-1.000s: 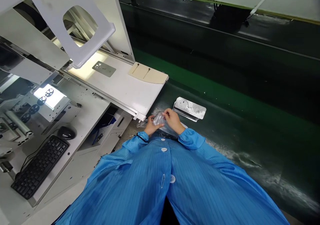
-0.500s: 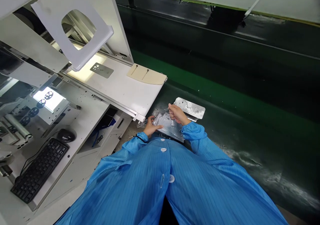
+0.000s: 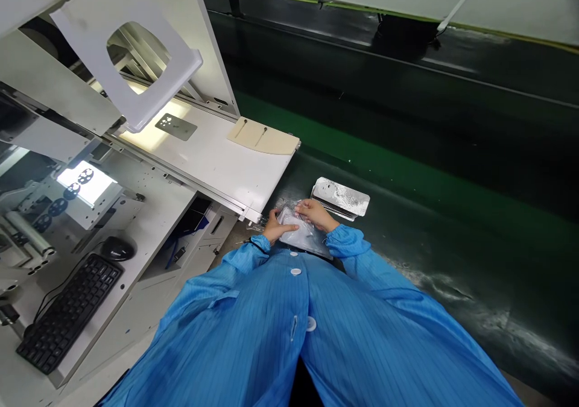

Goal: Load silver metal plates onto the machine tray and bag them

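Observation:
Close in front of my blue coat, both hands work on a clear plastic-wrapped flat part [image 3: 301,237]. My left hand [image 3: 274,227] grips its left edge with curled fingers. My right hand [image 3: 313,213] pinches the clear film at the part's top edge. Just beyond my right hand, a small stack of silvery flat plates [image 3: 341,196] lies on the dark green conveyor belt [image 3: 429,214].
A white machine stands on the left with a white shelf [image 3: 217,160] carrying a grey plate with holes [image 3: 175,126] and a beige pad [image 3: 263,136]. Lower left are a black keyboard [image 3: 63,313] and a mouse [image 3: 117,249].
My right hand rose to pull the film up off the part half a second ago. It has come back down onto the part's top edge. My left hand stayed put.

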Demonstrator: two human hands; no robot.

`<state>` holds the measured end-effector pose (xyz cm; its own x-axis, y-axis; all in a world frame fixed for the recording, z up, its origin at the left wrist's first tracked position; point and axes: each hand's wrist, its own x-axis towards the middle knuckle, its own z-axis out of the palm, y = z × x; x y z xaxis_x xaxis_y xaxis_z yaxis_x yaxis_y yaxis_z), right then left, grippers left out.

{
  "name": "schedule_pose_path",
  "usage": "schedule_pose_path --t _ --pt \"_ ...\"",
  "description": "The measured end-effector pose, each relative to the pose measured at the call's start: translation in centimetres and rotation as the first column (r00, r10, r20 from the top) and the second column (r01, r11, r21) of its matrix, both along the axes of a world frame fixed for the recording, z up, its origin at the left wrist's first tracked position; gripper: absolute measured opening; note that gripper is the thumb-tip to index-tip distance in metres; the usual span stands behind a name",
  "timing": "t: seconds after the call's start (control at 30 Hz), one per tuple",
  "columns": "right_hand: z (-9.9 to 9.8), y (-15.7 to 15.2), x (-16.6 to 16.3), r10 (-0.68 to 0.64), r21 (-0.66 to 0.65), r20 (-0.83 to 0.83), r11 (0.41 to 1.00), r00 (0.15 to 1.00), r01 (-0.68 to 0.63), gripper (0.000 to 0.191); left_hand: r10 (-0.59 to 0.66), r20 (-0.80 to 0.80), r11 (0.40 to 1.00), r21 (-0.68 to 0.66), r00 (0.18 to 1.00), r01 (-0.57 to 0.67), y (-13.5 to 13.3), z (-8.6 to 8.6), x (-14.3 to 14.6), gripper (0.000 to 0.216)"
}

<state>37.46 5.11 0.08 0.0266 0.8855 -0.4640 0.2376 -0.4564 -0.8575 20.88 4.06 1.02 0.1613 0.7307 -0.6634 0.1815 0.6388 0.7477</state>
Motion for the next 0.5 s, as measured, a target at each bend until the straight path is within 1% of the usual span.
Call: schedule_pose_path --t 0.1,0.17,0.23,0.3,0.37,0.4,0.43,0.5 --pt "0.2 0.0 1.0 -0.071 0.062 0.156 0.996 0.985 0.062 0.026 0.02 0.047 0.999 0.034 0.999 -0.021 -0.5 -0.9 -0.7 0.101" --pt "0.3 -0.4 1.9 -0.108 0.1 0.262 0.991 0.959 0.085 0.018 -0.001 0.071 0.998 0.069 0.997 -0.004 -0.9 -1.4 -1.3 0.112" --pt "0.5 -1.1 2.4 -0.125 0.123 0.345 0.989 0.93 0.087 0.018 -0.065 0.073 0.991 0.12 0.995 0.056 -1.3 -1.9 -1.9 0.122" --pt "0.7 -1.7 2.6 -0.128 0.139 0.394 0.987 0.91 0.079 0.023 -0.142 0.066 0.974 0.187 0.988 0.127 -1.6 -2.0 -2.3 0.126" --pt "0.9 -1.9 2.6 -0.118 0.155 0.408 0.986 0.905 0.058 0.026 -0.207 0.057 0.949 0.253 0.977 0.186 -1.7 -1.8 -2.5 0.124" --pt "1.0 -1.7 2.6 -0.092 0.161 0.389 0.987 0.917 0.031 0.027 -0.229 0.051 0.938 0.277 0.972 0.207 -1.8 -1.6 -2.5 0.122" --pt "1.1 -1.5 2.5 -0.043 0.165 0.344 0.986 0.938 -0.015 0.028 -0.247 0.041 0.928 0.296 0.968 0.225 -1.8 -1.4 -2.4 0.121" --pt "1.3 -0.7 2.2 0.111 0.174 0.204 0.974 0.973 -0.148 0.03 -0.284 0.021 0.907 0.329 0.959 0.262 -1.8 -0.7 -2.3 0.121"
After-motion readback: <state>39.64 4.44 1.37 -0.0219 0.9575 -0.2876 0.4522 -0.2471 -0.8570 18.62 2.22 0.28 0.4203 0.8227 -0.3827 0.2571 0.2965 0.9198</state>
